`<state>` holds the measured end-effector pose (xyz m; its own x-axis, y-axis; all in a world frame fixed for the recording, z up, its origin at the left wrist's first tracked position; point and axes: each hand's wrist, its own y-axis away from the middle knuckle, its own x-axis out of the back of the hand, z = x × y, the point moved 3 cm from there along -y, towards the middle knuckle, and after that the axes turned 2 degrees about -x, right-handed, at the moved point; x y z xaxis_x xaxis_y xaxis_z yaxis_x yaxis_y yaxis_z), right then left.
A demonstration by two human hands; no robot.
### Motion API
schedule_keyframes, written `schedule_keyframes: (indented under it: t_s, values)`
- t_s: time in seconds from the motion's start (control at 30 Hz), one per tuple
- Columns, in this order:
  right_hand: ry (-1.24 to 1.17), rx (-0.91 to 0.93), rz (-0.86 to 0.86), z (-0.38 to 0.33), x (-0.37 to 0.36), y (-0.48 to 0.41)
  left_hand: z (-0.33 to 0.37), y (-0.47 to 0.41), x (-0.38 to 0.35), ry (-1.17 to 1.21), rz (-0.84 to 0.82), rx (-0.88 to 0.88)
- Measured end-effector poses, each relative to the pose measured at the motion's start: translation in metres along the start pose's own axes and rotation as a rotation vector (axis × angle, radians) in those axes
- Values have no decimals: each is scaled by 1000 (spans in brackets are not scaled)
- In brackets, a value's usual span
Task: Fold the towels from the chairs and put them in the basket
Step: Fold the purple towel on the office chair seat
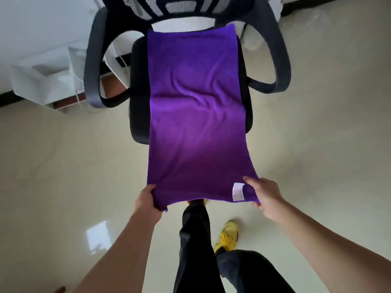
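Note:
A purple towel [194,115] lies stretched lengthwise over the seat of a black office chair [137,87], its near end hanging out past the seat's front edge. My left hand [147,200] grips the towel's near left corner. My right hand [264,195] pinches the near right corner, beside a white label [238,191] sewn on the towel. The near edge is held up in the air between both hands. No basket is in view.
The chair's armrests [279,49] curve out on both sides and its mesh back [175,7] rises at the top. White paper bags [48,75] stand left of the chair on the glossy beige floor [63,176]. My legs and a yellow shoe [227,235] are below.

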<state>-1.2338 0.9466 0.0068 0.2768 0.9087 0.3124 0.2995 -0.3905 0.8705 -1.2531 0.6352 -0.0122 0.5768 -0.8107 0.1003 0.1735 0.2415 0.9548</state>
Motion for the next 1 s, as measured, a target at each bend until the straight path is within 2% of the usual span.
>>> schedule_keyframes:
  t_s: [0.27,0.47,0.6,0.77,0.87,1.0]
  values:
    - [46,-71,0,78,38,25,-66,27,72,-175,258,-150]
    - [52,-127,-6,131,36,32,-92,24,112,-373,315,-189]
    - [27,-148,1,143,36,37,-97,28,121,-450,334,-251]
    - [76,31,84,113,44,44,-74,47,108,-369,303,-370]
    - [-141,126,69,69,47,51,-45,65,88,-248,249,-450]
    - [-356,164,-28,-4,51,64,5,90,51,-113,62,-509]
